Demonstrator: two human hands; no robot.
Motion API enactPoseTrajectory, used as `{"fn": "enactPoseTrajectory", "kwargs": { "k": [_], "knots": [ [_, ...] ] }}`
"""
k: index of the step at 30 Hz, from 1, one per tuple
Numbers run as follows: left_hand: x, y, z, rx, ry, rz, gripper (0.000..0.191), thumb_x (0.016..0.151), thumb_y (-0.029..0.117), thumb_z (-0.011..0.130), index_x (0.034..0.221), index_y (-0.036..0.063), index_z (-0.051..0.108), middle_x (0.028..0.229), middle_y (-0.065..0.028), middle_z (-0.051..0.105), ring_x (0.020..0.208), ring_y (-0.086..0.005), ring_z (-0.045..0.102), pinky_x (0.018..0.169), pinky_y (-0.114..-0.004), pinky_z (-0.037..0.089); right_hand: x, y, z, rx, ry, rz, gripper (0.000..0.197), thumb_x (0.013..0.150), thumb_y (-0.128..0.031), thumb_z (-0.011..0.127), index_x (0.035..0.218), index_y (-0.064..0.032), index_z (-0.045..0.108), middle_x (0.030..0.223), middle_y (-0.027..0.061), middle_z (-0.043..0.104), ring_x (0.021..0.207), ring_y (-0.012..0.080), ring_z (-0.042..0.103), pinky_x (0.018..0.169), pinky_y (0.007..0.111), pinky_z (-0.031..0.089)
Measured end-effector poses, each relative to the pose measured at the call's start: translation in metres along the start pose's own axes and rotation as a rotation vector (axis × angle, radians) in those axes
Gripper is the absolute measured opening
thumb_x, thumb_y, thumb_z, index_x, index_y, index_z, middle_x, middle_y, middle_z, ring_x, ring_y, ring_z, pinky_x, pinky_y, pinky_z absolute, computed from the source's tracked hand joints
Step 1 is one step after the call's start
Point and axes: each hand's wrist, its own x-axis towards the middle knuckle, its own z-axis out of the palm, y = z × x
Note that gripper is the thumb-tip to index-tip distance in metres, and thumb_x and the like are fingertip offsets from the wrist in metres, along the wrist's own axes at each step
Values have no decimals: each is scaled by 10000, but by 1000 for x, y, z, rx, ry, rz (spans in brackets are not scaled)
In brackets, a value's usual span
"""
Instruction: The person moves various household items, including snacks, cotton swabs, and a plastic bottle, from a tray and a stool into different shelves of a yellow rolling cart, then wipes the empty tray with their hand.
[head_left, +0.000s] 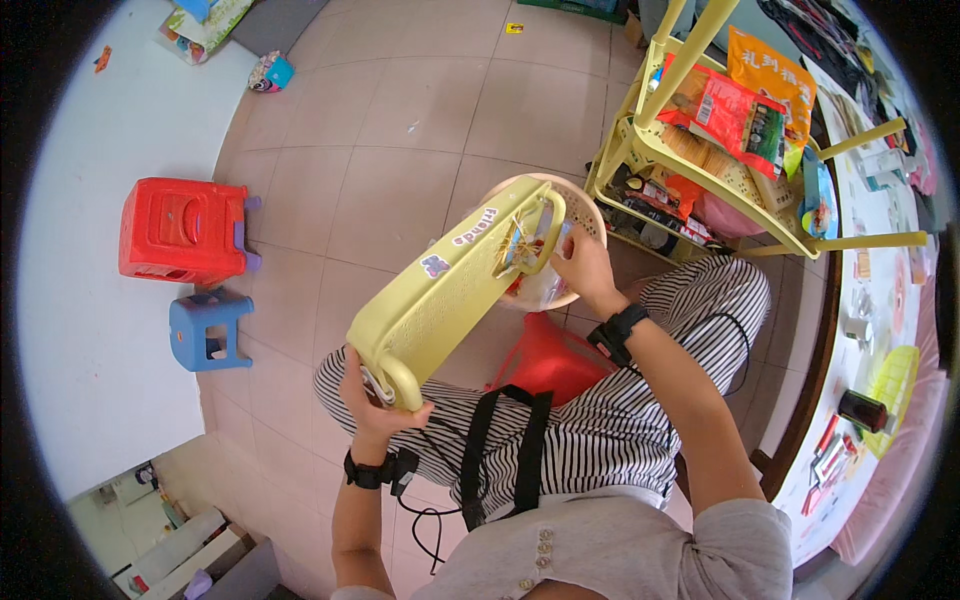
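A pale yellow plastic cart tray (439, 289) with stickers and a perforated base is tipped on its side, slanting across my knees. My left hand (375, 401) grips its near end beside the moulded handle. The far end rests on or hangs over a cream plastic basket (592, 206) on the floor. My right hand (589, 262) is at that far end, by the other handle (553, 232), with its fingers curled and partly hidden against clear plastic. What it holds, if anything, I cannot tell. A bunch of thin yellowish sticks (517, 247) shows through the handle gap.
A yellow cart frame (720, 176) holding snack packets stands at the right, beside a cluttered table (855, 300). A red plastic bag (551, 360) lies between my legs. Red stools (176, 229) and a blue stool (210, 330) stand left, by a white surface (127, 360).
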Motion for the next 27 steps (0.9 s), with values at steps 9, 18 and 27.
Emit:
{"fn": "enactPoseTrajectory", "kwargs": {
  "k": [9,18,27],
  "knots": [
    [24,-9,-9,-33,-104,52,1030,501,456,796,1246,-67,314,1023,-144,552,863,-220,574,756,-300,453,10,-10,34,-126,202,-647,372,669,-41,559,1036,5,521,1083,171,517,1006,322,488,856,382,422],
    [44,-24,-14,-5,-180,136,1042,477,381,807,1287,-28,294,1014,-182,578,887,-274,607,754,-324,476,0,5,64,-587,-2,-741,371,734,-114,527,1083,8,492,1127,143,478,1110,287,428,948,380,348],
    [47,-21,-19,-45,-144,197,1046,472,407,800,1284,-26,303,1011,-167,578,866,-248,605,751,-306,471,-11,10,50,-646,43,-902,306,739,-108,488,995,51,542,1055,157,511,1068,281,449,969,368,336]
  ]
}}
